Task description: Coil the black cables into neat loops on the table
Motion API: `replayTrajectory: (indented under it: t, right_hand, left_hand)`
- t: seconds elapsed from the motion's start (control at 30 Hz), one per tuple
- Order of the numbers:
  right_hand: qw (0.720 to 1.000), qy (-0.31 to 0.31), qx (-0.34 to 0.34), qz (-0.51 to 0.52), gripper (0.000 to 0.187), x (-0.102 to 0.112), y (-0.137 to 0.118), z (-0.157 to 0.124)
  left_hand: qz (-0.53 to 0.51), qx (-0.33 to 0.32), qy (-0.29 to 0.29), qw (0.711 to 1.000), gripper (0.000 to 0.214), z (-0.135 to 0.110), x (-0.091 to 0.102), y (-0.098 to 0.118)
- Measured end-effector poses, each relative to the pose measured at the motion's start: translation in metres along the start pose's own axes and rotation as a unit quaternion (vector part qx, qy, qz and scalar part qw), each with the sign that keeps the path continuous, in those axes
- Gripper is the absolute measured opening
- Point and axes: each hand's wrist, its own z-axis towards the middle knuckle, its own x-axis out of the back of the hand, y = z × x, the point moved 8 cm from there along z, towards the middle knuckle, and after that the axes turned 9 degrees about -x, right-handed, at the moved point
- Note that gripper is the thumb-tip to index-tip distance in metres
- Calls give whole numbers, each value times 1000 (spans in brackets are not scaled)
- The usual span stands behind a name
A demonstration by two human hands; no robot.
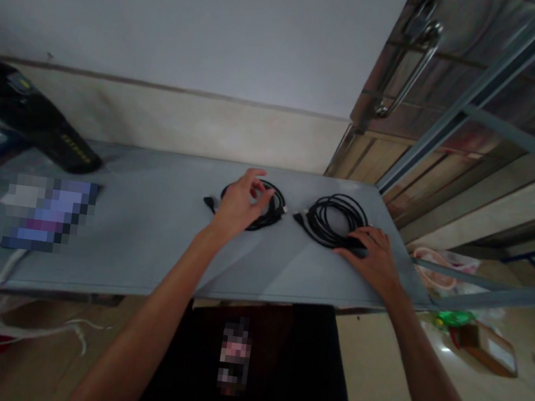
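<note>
Two coils of black cable lie side by side on a grey table. My left hand (242, 204) is over the left coiled cable (272, 221), thumb and fingers curved and apart, with nothing seen between them. It hides part of that coil; a black plug (209, 202) sticks out on its left and a light connector tip shows on its right. My right hand (373, 254) is at the near right edge of the right coiled cable (322, 214). Its thumb and fingers close around a black part of that coil. Another black plug (298, 218) points left from this coil.
On the left of the table (144, 237) lie a black handheld device (37, 114) with yellow lettering and a blurred phone-like object (56, 212) with a white cable (3, 277). A metal frame (478, 97) stands at the right. A cardboard box (489, 348) is on the floor.
</note>
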Motion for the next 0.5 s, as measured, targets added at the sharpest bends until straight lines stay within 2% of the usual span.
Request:
replayTrajectory:
  t: [0.07,0.13,0.23,0.33,0.5]
  right_hand:
    - [1000,12,-4,5,52,2,-1,-1]
    - [1000,24,-11,11,51,4,-1,-1]
    - [999,34,-23,15,46,5,-2,-1]
    - [999,43,-31,8,43,8,-2,-1]
    - [996,91,-24,2,38,24,-20,-4]
  left_hand:
    - [60,16,32,998,37,-12,45,-30]
    - [93,37,57,993,33,-31,82,-56]
    - [103,62,79,990,32,-60,115,-80]
    - [104,68,94,988,34,-79,124,-89]
    - [111,32,62,991,26,-81,110,-93]
